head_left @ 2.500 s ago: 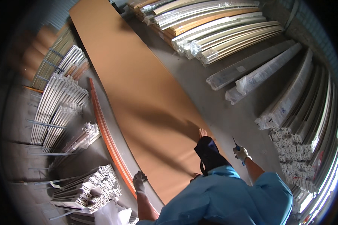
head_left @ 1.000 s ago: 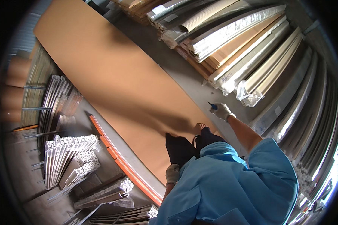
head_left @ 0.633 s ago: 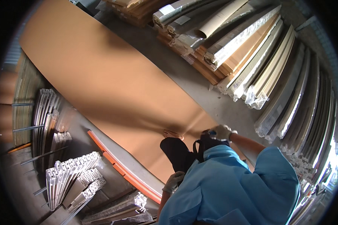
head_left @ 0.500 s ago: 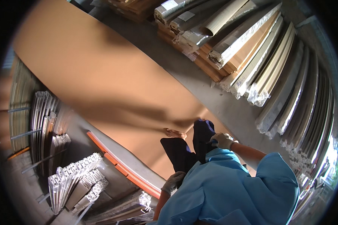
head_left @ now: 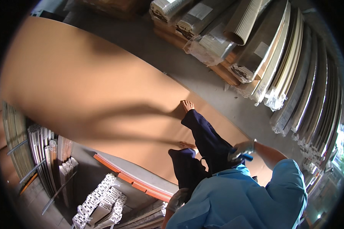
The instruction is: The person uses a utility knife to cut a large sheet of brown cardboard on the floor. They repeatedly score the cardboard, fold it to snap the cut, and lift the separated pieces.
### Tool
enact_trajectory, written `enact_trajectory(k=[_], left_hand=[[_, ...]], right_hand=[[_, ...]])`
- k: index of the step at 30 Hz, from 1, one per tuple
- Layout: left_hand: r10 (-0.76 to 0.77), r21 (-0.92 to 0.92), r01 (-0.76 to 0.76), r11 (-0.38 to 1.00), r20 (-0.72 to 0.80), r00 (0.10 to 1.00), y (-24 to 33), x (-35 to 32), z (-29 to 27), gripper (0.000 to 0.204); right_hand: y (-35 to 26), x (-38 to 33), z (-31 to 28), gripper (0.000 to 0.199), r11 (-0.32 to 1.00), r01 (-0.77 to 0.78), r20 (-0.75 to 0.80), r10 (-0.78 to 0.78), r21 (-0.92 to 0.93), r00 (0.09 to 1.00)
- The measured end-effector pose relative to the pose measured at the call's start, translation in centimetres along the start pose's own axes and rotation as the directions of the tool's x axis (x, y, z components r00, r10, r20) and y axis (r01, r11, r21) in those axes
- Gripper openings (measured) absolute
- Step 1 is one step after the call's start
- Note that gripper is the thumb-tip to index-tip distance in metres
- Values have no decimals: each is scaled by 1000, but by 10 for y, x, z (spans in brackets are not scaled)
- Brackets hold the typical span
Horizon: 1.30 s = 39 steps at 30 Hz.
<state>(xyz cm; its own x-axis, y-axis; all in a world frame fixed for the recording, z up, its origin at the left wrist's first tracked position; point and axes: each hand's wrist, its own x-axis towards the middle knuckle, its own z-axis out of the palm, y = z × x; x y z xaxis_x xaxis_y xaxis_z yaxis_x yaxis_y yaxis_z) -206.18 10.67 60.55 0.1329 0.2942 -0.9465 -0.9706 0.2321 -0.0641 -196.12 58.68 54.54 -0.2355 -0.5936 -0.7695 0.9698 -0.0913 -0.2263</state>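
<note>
My right hand [head_left: 241, 150], in a pale glove, is closed around a blue tool [head_left: 248, 157], held beside my right thigh. One blue end shows below the fingers; the rest is hidden, so its kind cannot be told. My left hand [head_left: 176, 199], also gloved, hangs low beside the dark trousers [head_left: 187, 173], its fingers in shadow and partly out of sight. Under my bare feet [head_left: 187, 105] lies a long, smooth brown sheet [head_left: 114, 87], stretching away to the upper left. Shadows of my legs fall across it.
Long plastic-wrapped profiles [head_left: 298, 87] lie stacked at the right, with a ribbed tube [head_left: 239, 30] on the upper stack. To the left are an orange rack beam [head_left: 141, 186], white profile ends [head_left: 103, 200] and metal rack bars [head_left: 32, 171]. Grey floor [head_left: 218, 91] borders the sheet.
My right foot has stepped forward along the brown sheet. My right hand has shifted slightly right, showing more of the blue tool. The left hand sits lower in view.
</note>
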Motion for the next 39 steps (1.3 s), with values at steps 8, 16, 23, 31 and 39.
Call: enact_trajectory(k=[8, 16, 23, 31, 39], left_hand=[[423, 369, -231, 900, -617, 663, 137, 162, -151, 44], [963, 953, 302, 34, -112, 245, 319, 381, -258, 75], [997, 923, 378, -71, 57, 48, 391, 516, -300, 81], [997, 899, 432, 66, -81, 16, 398, 551, -300, 86], [972, 914, 354, 198, -230, 52, 408, 558, -288, 92]], right_hand=[[-165, 156, -223, 24, 906, 99, -707, -386, -411, 593], [-357, 383, -346, 31, 702, 51, -669, -696, -710, 260], [-448, 464, -368, 42, 641, 130, -569, -742, -756, 354], [-457, 501, -392, 48, 523, 41, -450, -769, -851, 454], [-415, 478, -385, 45, 496, 64, -437, -812, -866, 387]])
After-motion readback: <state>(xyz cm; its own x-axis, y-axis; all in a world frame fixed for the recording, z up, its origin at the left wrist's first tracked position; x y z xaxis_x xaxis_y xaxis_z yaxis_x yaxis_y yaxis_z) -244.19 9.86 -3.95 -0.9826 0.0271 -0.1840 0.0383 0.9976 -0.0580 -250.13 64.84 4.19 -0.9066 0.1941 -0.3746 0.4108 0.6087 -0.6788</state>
